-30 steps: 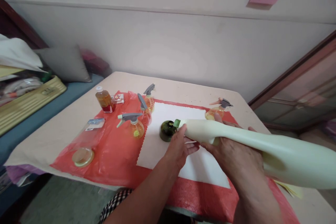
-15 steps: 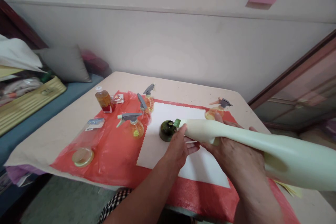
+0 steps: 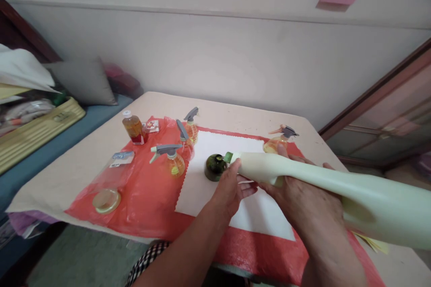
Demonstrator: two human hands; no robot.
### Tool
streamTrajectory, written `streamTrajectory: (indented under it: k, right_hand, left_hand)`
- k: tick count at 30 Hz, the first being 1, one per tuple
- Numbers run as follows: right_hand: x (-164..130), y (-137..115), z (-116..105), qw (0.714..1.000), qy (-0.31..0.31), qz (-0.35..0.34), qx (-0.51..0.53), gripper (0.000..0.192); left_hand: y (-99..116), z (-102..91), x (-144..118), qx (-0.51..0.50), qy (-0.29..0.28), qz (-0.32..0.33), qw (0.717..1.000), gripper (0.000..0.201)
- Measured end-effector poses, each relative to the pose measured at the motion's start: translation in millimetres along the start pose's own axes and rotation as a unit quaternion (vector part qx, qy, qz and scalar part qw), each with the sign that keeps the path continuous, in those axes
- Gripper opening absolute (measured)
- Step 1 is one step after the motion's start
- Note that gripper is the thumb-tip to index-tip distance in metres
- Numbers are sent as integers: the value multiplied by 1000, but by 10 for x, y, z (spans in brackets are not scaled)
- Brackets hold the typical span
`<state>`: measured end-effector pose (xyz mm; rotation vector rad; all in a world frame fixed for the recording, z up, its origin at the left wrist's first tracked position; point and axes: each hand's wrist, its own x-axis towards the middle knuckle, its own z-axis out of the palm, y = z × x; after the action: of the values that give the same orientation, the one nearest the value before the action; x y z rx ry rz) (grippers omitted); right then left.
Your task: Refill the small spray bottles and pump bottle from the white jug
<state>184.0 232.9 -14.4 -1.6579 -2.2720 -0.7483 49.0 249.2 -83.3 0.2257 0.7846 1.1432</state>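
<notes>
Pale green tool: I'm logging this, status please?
Left hand at pale green tool's front, right hand gripping midway. Tip beside round dark container on white sheet; contact unclear. Nothing visible between them.

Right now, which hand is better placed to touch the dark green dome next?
Probably the left hand: it's closer to the dome, at the front end of the pale tool. The right hand grips it farther back.

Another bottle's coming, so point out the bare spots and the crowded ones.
Bare: the tabletop between wall and red sheet, save small specks; the red sheet between the clear round container and white sheet. Crowded: beside the white sheet's left edge, with three spray bottles, and its middle, where left hand and right hand hold the pale green container by the dark round object.
</notes>
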Motion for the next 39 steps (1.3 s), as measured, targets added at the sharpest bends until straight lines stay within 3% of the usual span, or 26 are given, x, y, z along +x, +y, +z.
streamTrajectory:
  k: [39]
  right_hand:
    - [-6,9,34,1000,23,-7,0,74]
  left_hand:
    - [-11,-8,24,5,10,-6,1000,48]
